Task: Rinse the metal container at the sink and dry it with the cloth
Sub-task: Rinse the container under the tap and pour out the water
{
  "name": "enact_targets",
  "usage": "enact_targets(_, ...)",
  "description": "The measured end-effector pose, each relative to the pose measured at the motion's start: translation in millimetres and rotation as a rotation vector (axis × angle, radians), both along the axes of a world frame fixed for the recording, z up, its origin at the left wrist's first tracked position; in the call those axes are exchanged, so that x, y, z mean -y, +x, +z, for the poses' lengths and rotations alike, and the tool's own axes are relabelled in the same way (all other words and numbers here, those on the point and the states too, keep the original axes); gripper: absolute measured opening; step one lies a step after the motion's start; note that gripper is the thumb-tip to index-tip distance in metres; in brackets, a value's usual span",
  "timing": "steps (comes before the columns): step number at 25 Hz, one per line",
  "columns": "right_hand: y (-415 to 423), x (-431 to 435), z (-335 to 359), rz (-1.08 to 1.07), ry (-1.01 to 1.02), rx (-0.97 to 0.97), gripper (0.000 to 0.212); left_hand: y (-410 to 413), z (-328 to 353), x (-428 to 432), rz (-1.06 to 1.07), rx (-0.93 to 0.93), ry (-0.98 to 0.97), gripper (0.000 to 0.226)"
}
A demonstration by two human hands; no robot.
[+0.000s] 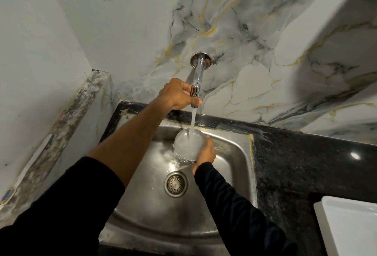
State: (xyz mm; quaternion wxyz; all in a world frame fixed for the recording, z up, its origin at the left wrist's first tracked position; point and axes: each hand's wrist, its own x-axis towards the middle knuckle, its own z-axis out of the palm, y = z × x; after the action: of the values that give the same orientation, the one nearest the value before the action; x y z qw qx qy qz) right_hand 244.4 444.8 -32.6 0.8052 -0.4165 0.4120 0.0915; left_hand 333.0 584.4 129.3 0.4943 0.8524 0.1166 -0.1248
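While the tap point(197, 80) runs, the right hand point(205, 151) holds the metal container point(187, 143) mouth-up right under the stream point(192, 122), fingers wrapped round its right wall. That puts it over the sink point(230, 153), far of the drain point(176, 184), so overflow drops straight into the basin. Container is brim-full and frothing; water spills off its near-left edge. Left hand point(179, 94) is closed round the tap's end, thumb under the spout; probably on the valve, ready to throttle or shut off.

Materials: container is round; its surface is mostly hidden by foam. Sink is brushed stainless, wet, with rounded corners. Counter point(306, 164) is black speckled stone, glossy. Wall is marble-pattern panel with gold veins. White tray point(350, 227) sits near right. No cloth in view.
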Motion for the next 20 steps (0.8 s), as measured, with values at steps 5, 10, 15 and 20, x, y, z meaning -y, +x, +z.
enact_targets(5,10,6,-4,0.000,-0.113,0.051,0.026,0,-3,0,0.022,0.005,-0.005,0.065)
enact_targets(10,11,39,-10,0.099,-0.648,0.347,0.018,1,-5,1,0.027,0.052,0.081,0.054)
enact_targets(15,1,63,0,0.342,-1.064,0.576,0.040,-5,-5,13,0.087,0.154,0.344,0.055)
enact_targets(20,1,74,16,0.416,-1.533,1.026,0.036,-10,-3,29,0.161,0.204,0.511,0.068)
